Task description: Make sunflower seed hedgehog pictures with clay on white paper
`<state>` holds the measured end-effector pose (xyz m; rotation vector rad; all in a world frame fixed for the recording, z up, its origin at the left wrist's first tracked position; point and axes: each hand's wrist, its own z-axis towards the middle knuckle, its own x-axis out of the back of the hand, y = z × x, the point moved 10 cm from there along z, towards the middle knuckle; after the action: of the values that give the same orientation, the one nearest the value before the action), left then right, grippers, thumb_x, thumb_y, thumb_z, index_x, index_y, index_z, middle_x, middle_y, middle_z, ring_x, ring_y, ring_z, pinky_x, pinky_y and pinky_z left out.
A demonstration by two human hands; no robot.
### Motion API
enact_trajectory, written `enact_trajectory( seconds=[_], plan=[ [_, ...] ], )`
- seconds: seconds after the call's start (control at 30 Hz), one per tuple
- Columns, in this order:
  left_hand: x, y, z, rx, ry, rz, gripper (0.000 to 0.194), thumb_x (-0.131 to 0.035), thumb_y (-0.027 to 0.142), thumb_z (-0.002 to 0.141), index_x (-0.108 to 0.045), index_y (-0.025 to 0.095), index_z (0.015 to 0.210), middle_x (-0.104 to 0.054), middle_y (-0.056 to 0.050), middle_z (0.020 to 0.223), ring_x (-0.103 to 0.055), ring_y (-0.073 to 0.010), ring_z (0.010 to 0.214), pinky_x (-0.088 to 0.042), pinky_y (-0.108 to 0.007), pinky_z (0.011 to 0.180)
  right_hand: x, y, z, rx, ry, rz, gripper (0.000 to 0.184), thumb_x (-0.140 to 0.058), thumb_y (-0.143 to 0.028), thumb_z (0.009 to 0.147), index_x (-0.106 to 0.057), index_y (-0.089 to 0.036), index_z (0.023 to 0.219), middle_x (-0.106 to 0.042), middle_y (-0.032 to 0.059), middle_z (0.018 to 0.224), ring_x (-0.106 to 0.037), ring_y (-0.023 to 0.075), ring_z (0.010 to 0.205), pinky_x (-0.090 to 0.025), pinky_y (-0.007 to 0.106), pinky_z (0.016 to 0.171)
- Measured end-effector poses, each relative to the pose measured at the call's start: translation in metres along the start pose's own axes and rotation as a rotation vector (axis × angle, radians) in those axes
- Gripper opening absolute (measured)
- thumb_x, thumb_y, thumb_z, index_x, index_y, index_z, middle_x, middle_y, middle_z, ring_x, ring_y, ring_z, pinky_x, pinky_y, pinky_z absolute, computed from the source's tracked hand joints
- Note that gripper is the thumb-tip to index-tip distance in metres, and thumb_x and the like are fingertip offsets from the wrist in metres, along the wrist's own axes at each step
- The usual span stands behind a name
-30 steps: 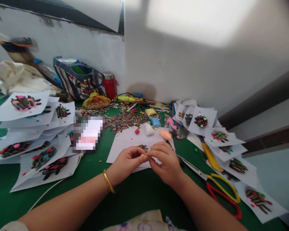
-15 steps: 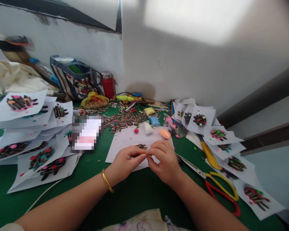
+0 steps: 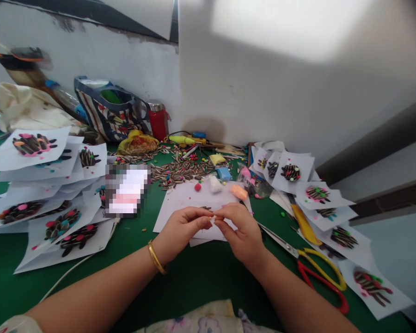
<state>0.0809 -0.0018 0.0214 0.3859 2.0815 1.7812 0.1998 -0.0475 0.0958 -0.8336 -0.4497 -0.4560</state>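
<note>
My left hand [image 3: 183, 227] and my right hand [image 3: 241, 231] meet over a white paper sheet [image 3: 175, 196], each with thumb and fingers pinched. A tiny pale bit shows between the fingertips, too small to name. Behind the fingers, sunflower seeds [image 3: 205, 208] lie on the sheet, mostly hidden. On the sheet's far part sit a red ball of clay [image 3: 197, 187], a white lump of clay [image 3: 215, 184] and an orange lump of clay [image 3: 238, 192].
Loose sunflower seeds [image 3: 180, 171] are heaped behind the sheet. Scissors [image 3: 305, 254] and a yellow-handled cutter [image 3: 303, 224] lie right. Seed pictures on paper [image 3: 374, 286] line the right, more [image 3: 55, 159] the left. A pixelated rectangle [image 3: 128, 189], red bottle [image 3: 157, 122] and bag [image 3: 107, 111] stand left.
My fingertips have drawn slightly apart, showing a pale bit between them. My right hand has turned a little, and the fingers cover more of the seeds on the sheet. The view has shifted slightly.
</note>
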Motion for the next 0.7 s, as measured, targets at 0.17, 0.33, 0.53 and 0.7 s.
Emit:
enact_trajectory(
  seconds=[0.17,0.33,0.53,0.7],
  plan=[
    [0.001,-0.005,0.001,0.033,0.006,-0.067,0.022,-0.076,0.035,0.072,-0.067,0.015,0.077,-0.066,-0.001,0.074,-0.058,-0.0128,0.071,-0.046,-0.026,0.07,-0.003,0.0,0.0,-0.015,-0.017,-0.003,0.006,-0.063,-0.026,0.09,-0.064,-0.023,0.085,-0.066,0.0012,0.077,-0.061,0.0188,0.078,-0.047,0.036,0.075],
    [-0.002,-0.009,0.002,0.034,0.0,-0.197,0.024,-0.075,0.037,0.075,-0.069,0.017,0.086,-0.067,0.0,0.078,-0.058,-0.0131,0.076,-0.045,-0.025,0.074,-0.004,0.001,0.0,-0.013,-0.008,0.022,0.019,-0.056,-0.018,0.093,-0.068,-0.026,0.106,-0.07,0.0031,0.09,-0.064,0.0195,0.088,-0.05,0.036,0.08],
    [0.002,-0.017,0.003,0.075,0.037,-0.359,0.023,-0.075,0.036,0.076,-0.07,0.016,0.086,-0.067,-0.001,0.075,-0.057,-0.0102,0.069,-0.044,-0.024,0.07,-0.01,0.009,0.0,-0.078,-0.046,0.098,0.021,-0.059,-0.019,0.092,-0.067,-0.025,0.11,-0.073,0.0033,0.097,-0.066,0.0178,0.089,-0.053,0.033,0.081],
    [-0.002,-0.019,0.002,0.106,0.032,-0.576,0.024,-0.076,0.031,0.077,-0.07,0.015,0.094,-0.067,-0.002,0.08,-0.06,-0.0095,0.075,-0.047,-0.022,0.077,-0.016,0.003,-0.003,-0.056,-0.08,0.059,0.013,-0.058,-0.027,0.093,-0.067,-0.022,0.101,-0.072,0.0029,0.088,-0.065,0.0166,0.08,-0.05,0.031,0.076]
  ],
)
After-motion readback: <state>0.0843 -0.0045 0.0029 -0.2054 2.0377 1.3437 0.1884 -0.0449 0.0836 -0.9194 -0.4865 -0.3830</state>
